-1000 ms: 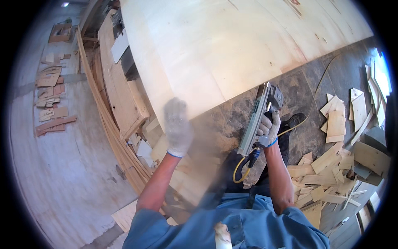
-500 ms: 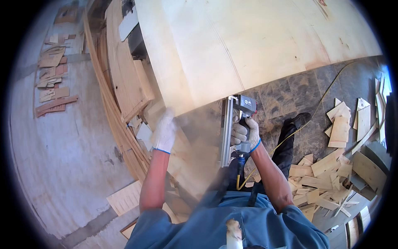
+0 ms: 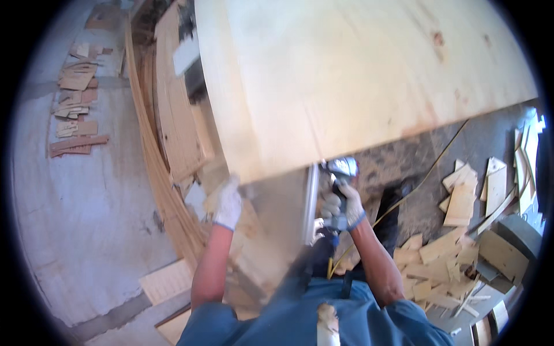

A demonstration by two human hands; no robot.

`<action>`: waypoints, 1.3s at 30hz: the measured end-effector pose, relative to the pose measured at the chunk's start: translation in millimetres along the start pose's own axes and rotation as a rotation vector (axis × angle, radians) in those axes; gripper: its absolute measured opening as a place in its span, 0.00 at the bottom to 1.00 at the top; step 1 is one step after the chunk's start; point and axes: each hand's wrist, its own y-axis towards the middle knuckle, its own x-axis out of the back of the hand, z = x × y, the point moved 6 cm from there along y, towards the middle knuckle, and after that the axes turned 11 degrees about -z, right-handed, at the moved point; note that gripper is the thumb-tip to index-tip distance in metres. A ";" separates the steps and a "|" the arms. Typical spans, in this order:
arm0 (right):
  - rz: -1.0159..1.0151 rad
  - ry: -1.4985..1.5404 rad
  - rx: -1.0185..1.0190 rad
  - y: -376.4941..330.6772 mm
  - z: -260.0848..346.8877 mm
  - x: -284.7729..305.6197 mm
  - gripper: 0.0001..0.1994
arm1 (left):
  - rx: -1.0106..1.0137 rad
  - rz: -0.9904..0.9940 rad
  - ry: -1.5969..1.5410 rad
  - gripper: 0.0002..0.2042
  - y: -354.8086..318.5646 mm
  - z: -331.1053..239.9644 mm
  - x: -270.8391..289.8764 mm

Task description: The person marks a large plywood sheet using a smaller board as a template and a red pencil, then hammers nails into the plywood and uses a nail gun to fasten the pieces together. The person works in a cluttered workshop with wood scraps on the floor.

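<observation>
A large pale plywood sheet (image 3: 346, 75) spans the upper middle, its near edge running up to the right. My left hand (image 3: 229, 202), in a white knit glove, grips the sheet's near left corner; some fingers are hidden by the sheet. In my right hand (image 3: 346, 206), also gloved, is a nail gun (image 3: 341, 167) with a dark head, its fingers wrapped round the handle. The gun's long silver magazine (image 3: 310, 205) stands to the left of that hand, and its head is close under the sheet's near edge. A yellow air hose (image 3: 398, 203) trails from it.
Long bent boards (image 3: 156, 167) and a wooden beam (image 3: 176, 109) lie left of the sheet. Scrap pieces (image 3: 75, 106) are lined along the grey floor at far left. A heap of wood offcuts (image 3: 441, 268) covers the floor at right, with thin panels (image 3: 460, 199) behind it.
The plywood sheet has come toward me, my left hand moving with its corner. My right hand and the nail gun are also nearer to me. The view has shifted slightly.
</observation>
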 end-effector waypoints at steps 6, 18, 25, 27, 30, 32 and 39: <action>-0.132 -0.149 0.324 -160.4 187.2 43.3 0.09 | 0.247 0.017 -0.147 0.21 7.7 32.1 12.1; -1.019 -1.162 0.800 -509.3 459.1 80.8 0.13 | 0.433 0.318 -0.455 0.29 -188.9 117.5 -295.8; -1.167 -1.513 0.614 -571.4 521.5 46.0 0.21 | -0.183 0.799 0.130 0.29 -199.3 88.1 -499.0; -1.201 -1.631 0.632 -580.6 540.5 30.7 0.22 | -0.155 0.851 0.109 0.27 -201.9 78.3 -535.4; -1.164 -1.569 0.716 -598.7 571.0 12.9 0.24 | 0.229 0.839 0.033 0.25 -210.8 74.8 -583.9; -1.210 -1.487 0.763 -611.8 592.8 6.4 0.24 | 0.258 0.873 0.047 0.20 -218.5 61.8 -608.0; -1.266 -1.366 0.893 -640.0 729.4 -30.7 0.17 | 0.234 0.911 0.221 0.19 -222.2 31.5 -655.6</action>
